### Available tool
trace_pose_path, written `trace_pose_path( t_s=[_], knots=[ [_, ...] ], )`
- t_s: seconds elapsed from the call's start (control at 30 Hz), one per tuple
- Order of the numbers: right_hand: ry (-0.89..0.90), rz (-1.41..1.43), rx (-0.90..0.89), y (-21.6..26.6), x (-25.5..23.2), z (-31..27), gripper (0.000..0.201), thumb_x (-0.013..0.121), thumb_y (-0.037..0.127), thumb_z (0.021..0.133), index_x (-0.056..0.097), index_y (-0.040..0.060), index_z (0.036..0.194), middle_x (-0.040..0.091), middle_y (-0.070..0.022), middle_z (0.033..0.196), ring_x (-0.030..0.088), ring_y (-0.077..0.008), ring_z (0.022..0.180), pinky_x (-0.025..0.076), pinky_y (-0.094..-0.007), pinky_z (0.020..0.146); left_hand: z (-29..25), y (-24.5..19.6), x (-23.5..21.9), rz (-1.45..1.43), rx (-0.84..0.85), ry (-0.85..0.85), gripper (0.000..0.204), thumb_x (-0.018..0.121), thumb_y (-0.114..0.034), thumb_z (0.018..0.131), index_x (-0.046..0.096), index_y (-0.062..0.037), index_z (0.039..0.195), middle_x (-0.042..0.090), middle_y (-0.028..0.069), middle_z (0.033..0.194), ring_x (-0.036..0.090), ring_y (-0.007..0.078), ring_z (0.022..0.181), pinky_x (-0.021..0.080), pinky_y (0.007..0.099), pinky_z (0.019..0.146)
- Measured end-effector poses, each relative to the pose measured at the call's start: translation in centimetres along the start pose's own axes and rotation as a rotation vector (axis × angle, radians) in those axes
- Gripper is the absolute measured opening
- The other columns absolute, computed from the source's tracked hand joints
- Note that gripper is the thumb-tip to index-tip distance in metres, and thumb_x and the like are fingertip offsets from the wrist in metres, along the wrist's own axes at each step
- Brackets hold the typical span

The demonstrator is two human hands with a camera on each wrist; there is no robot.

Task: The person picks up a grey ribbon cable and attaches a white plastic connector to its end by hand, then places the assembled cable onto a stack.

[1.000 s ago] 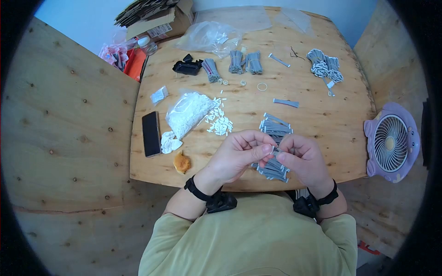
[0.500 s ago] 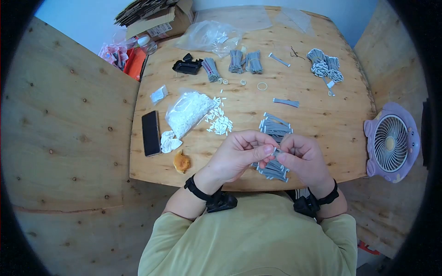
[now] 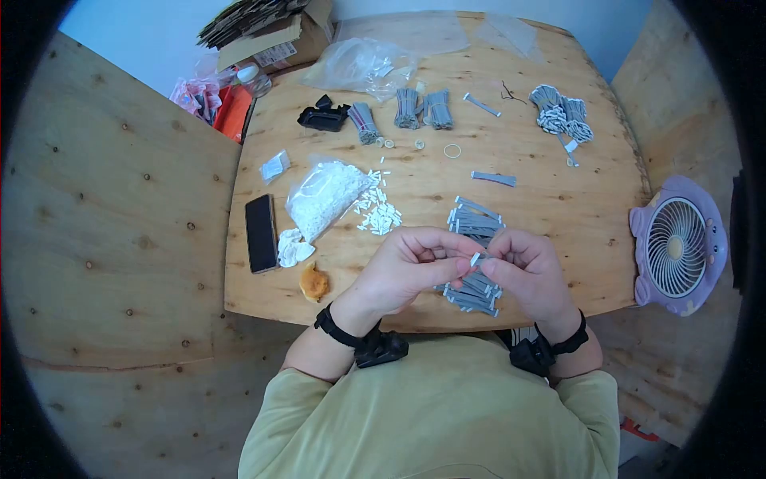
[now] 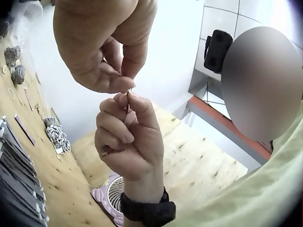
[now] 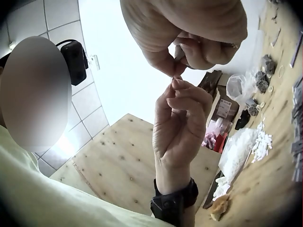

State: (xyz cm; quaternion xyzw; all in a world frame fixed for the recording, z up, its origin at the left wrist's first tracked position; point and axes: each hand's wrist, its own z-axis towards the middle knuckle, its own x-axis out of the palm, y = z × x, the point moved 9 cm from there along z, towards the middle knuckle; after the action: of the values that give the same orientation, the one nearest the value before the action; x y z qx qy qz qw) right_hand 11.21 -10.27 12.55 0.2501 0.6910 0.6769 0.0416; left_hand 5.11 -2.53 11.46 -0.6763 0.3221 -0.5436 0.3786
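In the head view my left hand (image 3: pixel 407 270) and right hand (image 3: pixel 523 267) meet over the table's front edge. Between their fingertips is a short grey ribbon cable with a small white connector (image 3: pixel 476 259) at its end. Thumb and forefinger of each hand pinch it, as the left wrist view shows with the left hand (image 4: pixel 106 45) above and the right hand (image 4: pixel 130 132) below. Most of the cable is hidden by fingers; from the right wrist it appears as a thin edge. Beneath the hands lies a pile of similar grey ribbon cables (image 3: pixel 472 302) with white ends.
White plastic pieces (image 3: pixel 381 214) spill from a clear bag (image 3: pixel 323 195) on the left, near a phone (image 3: pixel 260 233) and a bitten bun (image 3: pixel 314 282). Cable bundles (image 3: pixel 437 109) lie farther back. A purple fan (image 3: pixel 677 247) stands at the right edge.
The white connector has turned and shows more of its face between the fingertips. Both hands keep nearly the same place, with small finger shifts.
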Motion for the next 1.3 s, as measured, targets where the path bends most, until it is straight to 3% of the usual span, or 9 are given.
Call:
trace_pose_path(
  t_s=[0.1, 0.2, 0.67, 1.3],
  knots=[
    [-0.017, -0.040, -0.018, 0.06, -0.14, 0.04, 0.006, 0.054, 0.005, 0.078, 0.050, 0.0020, 0.075, 0.053, 0.0013, 0.068, 0.047, -0.0009, 0.059, 0.038, -0.0157, 0.050, 0.06, 0.07, -0.17, 0.066, 0.002, -0.002, 0.018, 0.057, -0.002, 0.076, 0.059, -0.0004, 0.095, 0.061, 0.0050, 0.080, 0.054, 0.0054, 0.064, 0.045, 0.0172, 0.059],
    [-0.027, -0.098, -0.022, 0.25, -0.08, 0.03, 0.006, 0.054, 0.005, 0.078, 0.050, 0.0019, 0.075, 0.053, 0.0019, 0.067, 0.046, -0.0003, 0.058, 0.037, -0.0151, 0.049, 0.05, -0.20, -0.39, 0.074, 0.009, -0.042, 0.018, 0.057, 0.003, 0.074, 0.058, 0.0027, 0.092, 0.061, 0.0094, 0.082, 0.057, 0.0093, 0.067, 0.047, 0.0195, 0.061],
    [0.004, -0.147, -0.076, 0.33, 0.32, 0.00, 0.006, 0.055, 0.006, 0.078, 0.051, 0.0020, 0.077, 0.049, 0.0041, 0.067, 0.041, 0.0007, 0.057, 0.033, -0.0154, 0.049, -0.02, -0.17, -0.67, 0.096, -0.010, -0.038, 0.018, 0.059, 0.000, 0.073, 0.059, 0.0015, 0.091, 0.061, 0.0077, 0.077, 0.057, 0.0085, 0.064, 0.045, 0.0179, 0.057],
    [-0.004, -0.068, -0.038, -0.54, 0.00, -0.26, 0.006, 0.053, 0.005, 0.079, 0.050, 0.0012, 0.083, 0.052, 0.0018, 0.073, 0.047, -0.0009, 0.065, 0.039, -0.0157, 0.056, 0.16, 0.17, -0.54, 0.119, -0.024, -0.039, 0.015, 0.059, -0.002, 0.074, 0.059, 0.0011, 0.089, 0.061, 0.0077, 0.079, 0.056, 0.0082, 0.065, 0.045, 0.0178, 0.058]
  ],
)
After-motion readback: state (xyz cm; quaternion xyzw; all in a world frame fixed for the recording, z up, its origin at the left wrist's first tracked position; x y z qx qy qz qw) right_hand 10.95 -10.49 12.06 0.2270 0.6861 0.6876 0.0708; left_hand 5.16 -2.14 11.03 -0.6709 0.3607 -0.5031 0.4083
